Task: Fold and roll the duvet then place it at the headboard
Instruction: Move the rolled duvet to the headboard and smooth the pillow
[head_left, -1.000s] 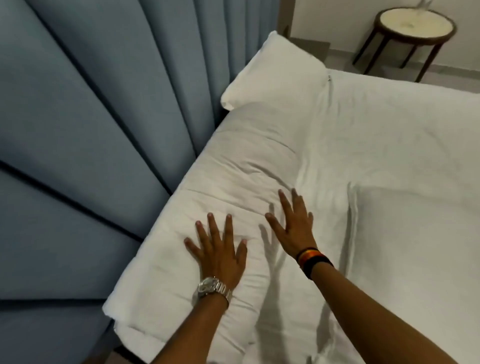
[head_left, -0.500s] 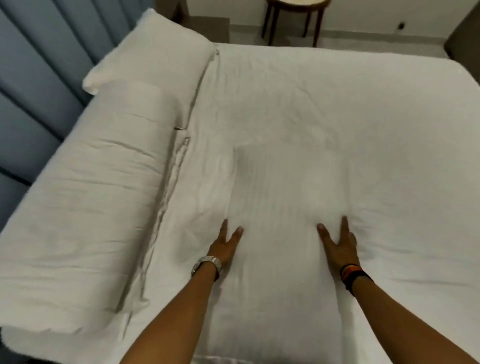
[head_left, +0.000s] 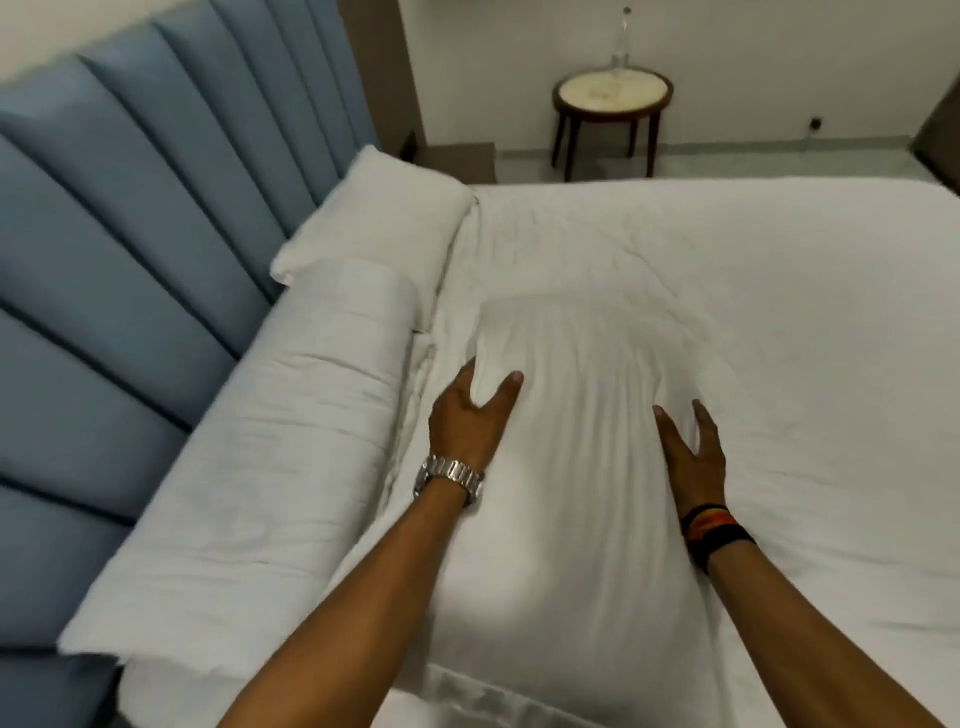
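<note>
Duvet lies rolled against headboard — left hand & right hand beside it, both spread flat on pillow, gripping nothing.

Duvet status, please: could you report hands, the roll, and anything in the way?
Left hand and right hand open, on a pillow mid-bed. Rolled duvet lies along the headboard, beside a second pillow. Nothing in the way.

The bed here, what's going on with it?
A person is making it. The rolled duvet already lies along the blue headboard, next to a pillow. Now the left hand and right hand rest on either side of a second pillow lying on the white sheet, seemingly about to move it.
</note>
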